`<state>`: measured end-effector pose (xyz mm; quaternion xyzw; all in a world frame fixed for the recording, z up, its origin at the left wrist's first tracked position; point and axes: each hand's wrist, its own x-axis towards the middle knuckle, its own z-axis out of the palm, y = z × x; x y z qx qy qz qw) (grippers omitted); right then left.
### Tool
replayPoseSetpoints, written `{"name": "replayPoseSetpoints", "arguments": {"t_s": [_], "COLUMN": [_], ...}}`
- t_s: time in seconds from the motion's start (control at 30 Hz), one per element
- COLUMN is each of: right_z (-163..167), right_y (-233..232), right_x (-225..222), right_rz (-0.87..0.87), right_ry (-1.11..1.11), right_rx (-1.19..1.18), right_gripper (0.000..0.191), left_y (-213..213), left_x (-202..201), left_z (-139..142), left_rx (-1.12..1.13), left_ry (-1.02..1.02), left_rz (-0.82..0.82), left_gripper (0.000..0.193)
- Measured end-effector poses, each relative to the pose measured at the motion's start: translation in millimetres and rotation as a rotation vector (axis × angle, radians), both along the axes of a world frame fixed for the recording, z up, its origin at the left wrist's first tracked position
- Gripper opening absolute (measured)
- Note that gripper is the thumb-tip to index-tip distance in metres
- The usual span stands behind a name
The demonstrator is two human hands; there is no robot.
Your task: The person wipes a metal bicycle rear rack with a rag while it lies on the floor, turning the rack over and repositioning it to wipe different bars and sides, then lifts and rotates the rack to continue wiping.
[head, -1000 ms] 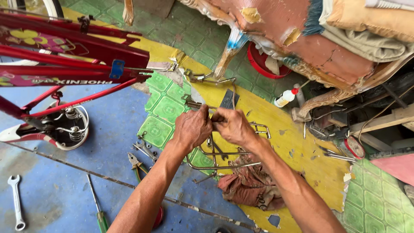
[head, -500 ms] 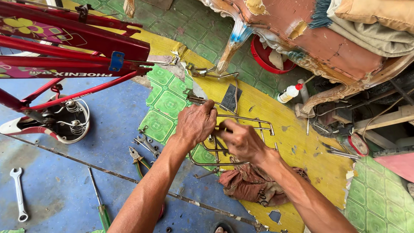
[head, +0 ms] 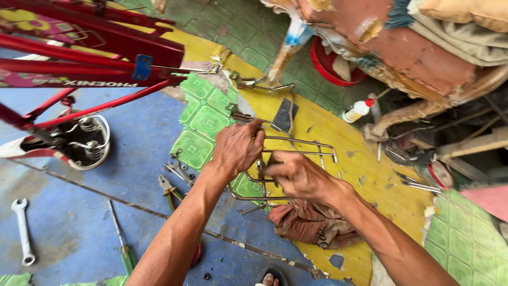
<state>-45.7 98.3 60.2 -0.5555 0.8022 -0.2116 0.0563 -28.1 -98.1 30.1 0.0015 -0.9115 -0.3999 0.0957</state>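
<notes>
My left hand (head: 239, 147) grips the near rail of a metal wire bicycle carrier rack (head: 308, 146) that is held just above the floor. My right hand (head: 297, 176) is closed around the rack's lower bars, a little right of the left hand. The rack's long rods stretch away to the right. Beneath my right hand a crumpled brown rag (head: 312, 223) lies on the yellow floor. A red bicycle frame (head: 100, 58) lies upside down at the upper left, its saddle (head: 69, 142) with springs resting on the blue floor.
Pliers (head: 168, 188), small bolts and nuts (head: 179, 167), a screwdriver (head: 120, 238) and a silver spanner (head: 22, 230) lie on the blue floor at left. A white bottle with a red cap (head: 356, 110), a red bowl (head: 330, 66) and worn furniture (head: 418, 53) crowd the upper right.
Both hands have drawn the rack nearer and lower in view. My right hand has slid down from the upper rail onto the lower bars.
</notes>
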Motion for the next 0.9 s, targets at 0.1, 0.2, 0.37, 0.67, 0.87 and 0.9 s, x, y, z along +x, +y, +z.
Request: {"name": "replayPoseSetpoints", "arguments": {"t_s": [0.1,0.2,0.37,0.67,0.87,0.9], "right_z": [-1.8,-6.6,-7.5,-3.8,-1.4,-1.0], "right_y": [-5.1,-9.2,-7.2,-2.3,-2.2,-4.2], "right_x": [4.3,13.3,16.4,7.0,12.8,11.9], "right_rz": [-0.13,-0.15,-0.09,-0.024,-0.178,-0.167], "right_ry": [0.116,0.186,0.029,0.054,0.124,0.098], "right_rx": [-0.066,-0.087,0.014,0.028,0.007,-0.019], "right_gripper": [0.033,0.028,0.034,0.038,0.033,0.027], "left_y": [3.3,0.7,-3.5,3.5,11.8,11.7], "left_x": [-1.7,-2.1,-0.6,-3.8,-7.1,-7.2], "left_z": [-0.4,-2.7,-4.5,-0.3,-6.2,-7.3], "left_rx": [-0.027,-0.019,-0.022,-0.03,-0.068,-0.067], "left_ry": [-0.02,0.005,0.012,0.03,0.004,0.033], "left_rz": [0.002,0.018,0.032,0.029,0.008,0.006], "left_gripper": [0.03,0.029,0.028,0.026,0.021,0.02]}}
